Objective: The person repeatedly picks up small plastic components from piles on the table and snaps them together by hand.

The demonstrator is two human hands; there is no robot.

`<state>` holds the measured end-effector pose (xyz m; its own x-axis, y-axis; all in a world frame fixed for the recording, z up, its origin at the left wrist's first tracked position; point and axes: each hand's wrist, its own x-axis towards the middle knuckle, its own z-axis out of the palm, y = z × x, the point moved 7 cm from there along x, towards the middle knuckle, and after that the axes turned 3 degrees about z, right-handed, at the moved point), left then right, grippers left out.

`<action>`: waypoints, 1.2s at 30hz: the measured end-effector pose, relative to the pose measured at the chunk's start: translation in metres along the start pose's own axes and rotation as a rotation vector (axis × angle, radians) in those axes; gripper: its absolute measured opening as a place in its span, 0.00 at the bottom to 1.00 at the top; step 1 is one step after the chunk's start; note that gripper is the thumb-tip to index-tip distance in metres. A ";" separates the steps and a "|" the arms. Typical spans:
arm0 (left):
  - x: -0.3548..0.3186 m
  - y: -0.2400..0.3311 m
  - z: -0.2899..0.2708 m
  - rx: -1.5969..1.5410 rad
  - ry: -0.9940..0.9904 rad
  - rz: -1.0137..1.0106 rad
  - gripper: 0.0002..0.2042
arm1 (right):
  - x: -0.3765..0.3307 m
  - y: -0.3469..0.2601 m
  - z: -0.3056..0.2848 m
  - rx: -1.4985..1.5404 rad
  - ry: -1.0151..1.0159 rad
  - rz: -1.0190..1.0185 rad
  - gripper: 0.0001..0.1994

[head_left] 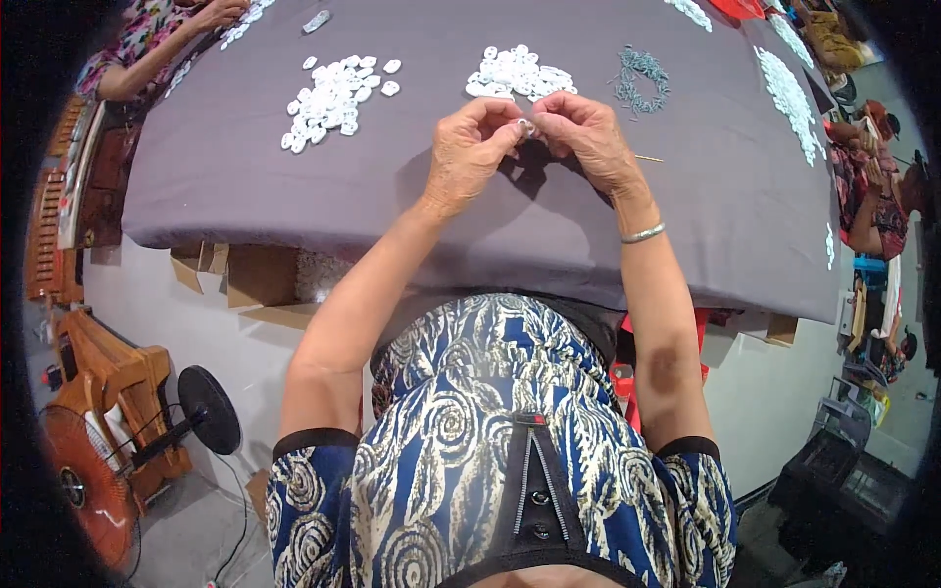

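Note:
My left hand [469, 149] and my right hand [594, 143] meet above the grey cloth, thumbs and fingertips pinched together. Between them is a small whitish piece [527, 127], mostly covered by my fingers. Just beyond my hands lies a pile of small white plastic-looking pieces [518, 71]. A larger pile of similar white pieces [333, 100], some showing holes, spreads to the left. To the right, small dark grey-green slender parts [643, 86] lie in a rough ring. A thin gold-coloured stick [649, 159] rests beside my right wrist, partly hidden behind it.
The grey cloth-covered table [255, 186] fills the far half. More white pieces [787, 98] lie along its right side. At the far left, another person's arm [147, 71] reaches onto the table. Cardboard boxes [263, 276] sit beneath; a fan [88, 490] stands on the left floor.

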<state>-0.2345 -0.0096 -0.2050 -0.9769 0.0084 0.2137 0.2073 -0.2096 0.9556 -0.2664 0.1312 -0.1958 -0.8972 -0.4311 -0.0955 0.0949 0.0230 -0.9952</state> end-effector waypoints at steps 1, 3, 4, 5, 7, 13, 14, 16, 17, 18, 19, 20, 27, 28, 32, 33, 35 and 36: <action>0.000 0.001 -0.002 -0.072 0.034 -0.006 0.05 | -0.001 -0.001 0.002 0.001 -0.006 -0.002 0.05; 0.000 0.003 -0.005 -0.061 0.059 -0.007 0.05 | -0.004 -0.002 0.006 -0.011 -0.005 0.033 0.06; 0.000 0.003 -0.006 -0.054 0.074 -0.012 0.05 | -0.005 -0.001 0.007 -0.010 -0.007 0.032 0.06; 0.000 0.003 -0.006 -0.052 0.075 -0.012 0.05 | -0.005 0.000 0.010 -0.063 -0.029 0.031 0.07; 0.000 0.003 -0.006 -0.059 0.085 0.025 0.05 | -0.007 -0.003 0.016 -0.110 -0.047 0.035 0.08; 0.001 -0.005 -0.010 0.063 0.098 0.022 0.07 | 0.001 0.003 0.015 -0.127 0.013 -0.088 0.07; 0.001 -0.004 -0.009 0.063 0.096 0.020 0.07 | 0.002 0.006 0.013 -0.126 0.014 -0.086 0.07; 0.000 -0.001 -0.007 0.112 0.099 0.001 0.08 | 0.004 0.011 0.010 -0.143 0.003 -0.082 0.07; 0.000 0.000 -0.007 0.111 0.098 0.000 0.08 | 0.004 0.011 0.009 -0.143 0.005 -0.081 0.07; 0.000 0.002 -0.006 0.123 0.081 0.008 0.08 | 0.003 0.008 0.010 -0.169 -0.003 -0.101 0.07; 0.000 0.003 -0.004 0.133 0.061 0.017 0.08 | 0.001 0.005 0.009 -0.197 -0.007 -0.121 0.07; 0.000 0.003 -0.004 0.127 0.054 0.017 0.08 | 0.000 0.004 0.009 -0.201 0.002 -0.120 0.07; -0.002 -0.007 -0.009 0.002 0.057 -0.075 0.06 | -0.005 -0.014 -0.010 -0.335 0.090 -0.166 0.06; -0.002 -0.005 -0.010 -0.033 0.058 -0.058 0.06 | -0.008 -0.025 -0.024 -0.310 0.172 -0.155 0.06; 0.002 -0.005 -0.003 -0.053 0.026 -0.069 0.06 | -0.012 -0.027 -0.090 -0.573 0.343 -0.143 0.06; 0.003 -0.005 0.000 -0.032 0.005 -0.070 0.06 | -0.014 -0.021 -0.098 -0.619 0.327 -0.165 0.06; 0.003 -0.007 0.000 -0.050 -0.011 -0.074 0.06 | -0.018 -0.019 -0.088 -0.706 0.281 -0.181 0.06; 0.003 -0.007 0.001 -0.067 -0.033 -0.077 0.06 | -0.019 -0.017 -0.081 -0.791 0.240 -0.199 0.07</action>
<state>-0.2390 -0.0074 -0.2110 -0.9872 0.0593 0.1480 0.1267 -0.2721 0.9539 -0.2860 0.2118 -0.1784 -0.9409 -0.2932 0.1695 -0.3235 0.6295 -0.7065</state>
